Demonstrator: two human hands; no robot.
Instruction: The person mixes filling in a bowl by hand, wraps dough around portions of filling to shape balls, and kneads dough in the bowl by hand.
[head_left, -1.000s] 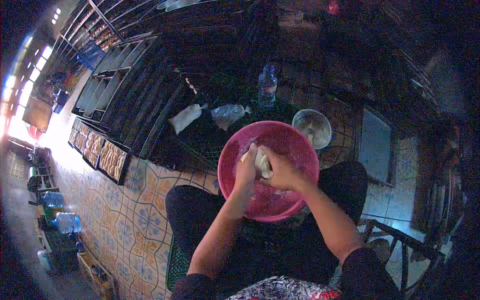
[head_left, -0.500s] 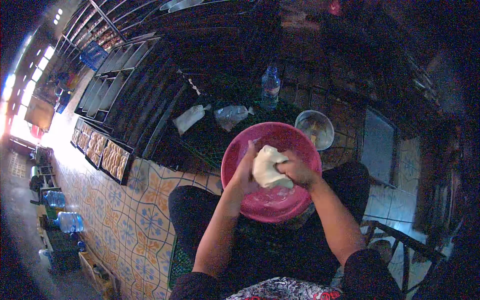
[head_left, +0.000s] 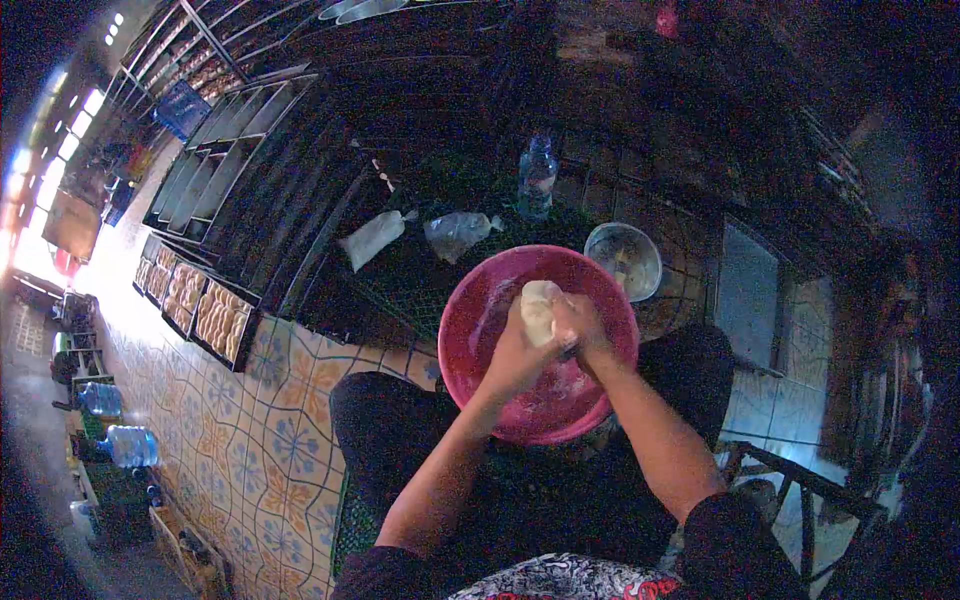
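A lump of pale dough (head_left: 540, 311) is squeezed between my two hands, above the inside of a pink plastic basin (head_left: 470, 390). My left hand (head_left: 520, 352) wraps the dough from the left and below. From the right, my right hand (head_left: 583, 328) presses on it, with the fingers of both hands meeting near its lower end. The top of the dough bulges out above my hands, and the rest is hidden by them. White smears mark the basin's inner wall. The basin sits between my bent legs.
Past the basin stand a metal bowl (head_left: 645, 287), a plastic bottle (head_left: 537, 180) and two plastic bags, one with white contents (head_left: 374, 238) and one clear (head_left: 458, 236). Trays of shaped dough (head_left: 222, 325) lie at left beside stacked dark trays (head_left: 290, 215). Water jugs (head_left: 130, 446) stand farther left.
My left hand has come in from the side of the basin and closed around the dough. The dough is now more covered and compressed between both hands.
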